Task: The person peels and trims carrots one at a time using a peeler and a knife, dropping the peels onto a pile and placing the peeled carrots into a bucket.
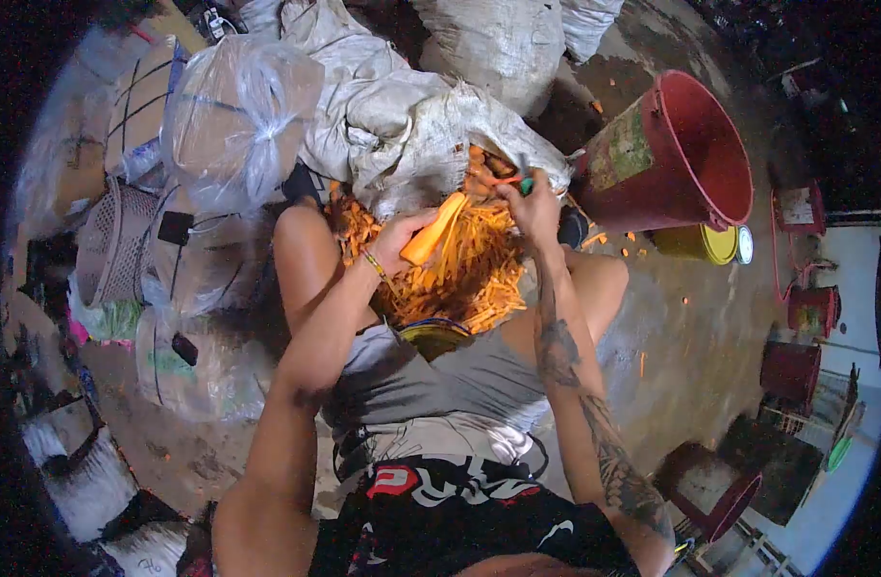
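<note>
My left hand (pixel 399 246) is closed around a peeled, bright orange carrot (pixel 434 231), which tilts up and to the right. To its right, my right hand (pixel 533 210) grips a small hand peeler (pixel 525 186) with green and orange-red parts; its blade is too small to make out. The peeler is apart from the carrot. Below both hands, between my legs, lies a heap of orange carrot strips and peelings (pixel 469 288). A white woven sack (pixel 402 125) slumps behind the heap, with darker, unpeeled-looking carrots (pixel 481 173) at its mouth.
A tall red bucket (pixel 642 154) stands tilted at the right, beside a yellow tub (pixel 700 242). Plastic-wrapped bundles (pixel 234 125) and a perforated basket (pixel 113 245) crowd the left. More red buckets (pixel 791 370) line the right side. Orange scraps dot the wet floor (pixel 671 337).
</note>
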